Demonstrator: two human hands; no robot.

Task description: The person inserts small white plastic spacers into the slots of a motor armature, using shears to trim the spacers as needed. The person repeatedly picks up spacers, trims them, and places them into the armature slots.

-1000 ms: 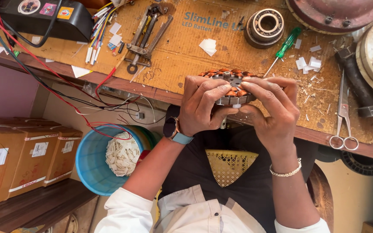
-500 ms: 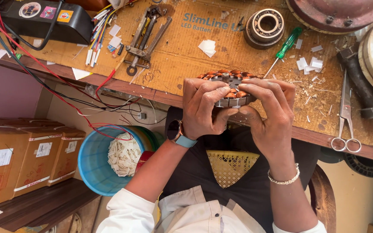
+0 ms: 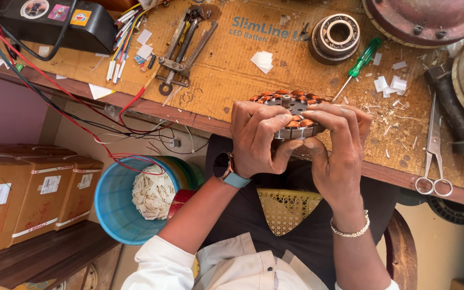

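A round motor stator with copper-coloured windings (image 3: 291,104) is held over the near edge of the workbench (image 3: 226,70). My left hand (image 3: 256,137) grips its left side, thumb underneath and fingers over the top. My right hand (image 3: 339,145) clasps the right side, fingers curled over the windings. A watch sits on my left wrist, a bead bracelet on my right. Much of the stator is hidden by my fingers.
On the bench lie a green-handled screwdriver (image 3: 358,67), a metal puller tool (image 3: 181,48), a bearing ring (image 3: 334,35), scissors (image 3: 433,150), paper scraps and a black box with wires (image 3: 55,21). A blue bucket of paper pieces (image 3: 135,198) and cardboard boxes (image 3: 22,193) stand below left.
Both hands keep hold of the stator in the same place; the fingers have shifted only slightly over the windings.
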